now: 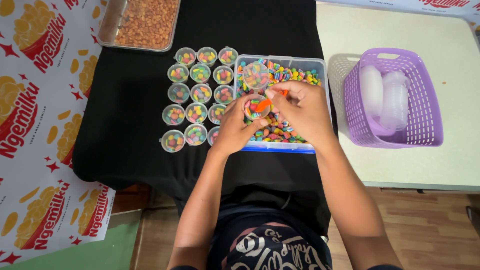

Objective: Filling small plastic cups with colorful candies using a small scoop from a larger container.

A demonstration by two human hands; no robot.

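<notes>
Where the black-draped tabletop (pixel 130 125) carries a clear tub of rainbow candies (pixel 300 67), filling looks underway: the left hand (pixel 235 127) is clamped round a small cup (pixel 256 107) above the tub, while the right hand (pixel 300 107) pinches an orange scoop (pixel 265 103), its long axis slanting down-left into the cup. Tipping needs care.
</notes>
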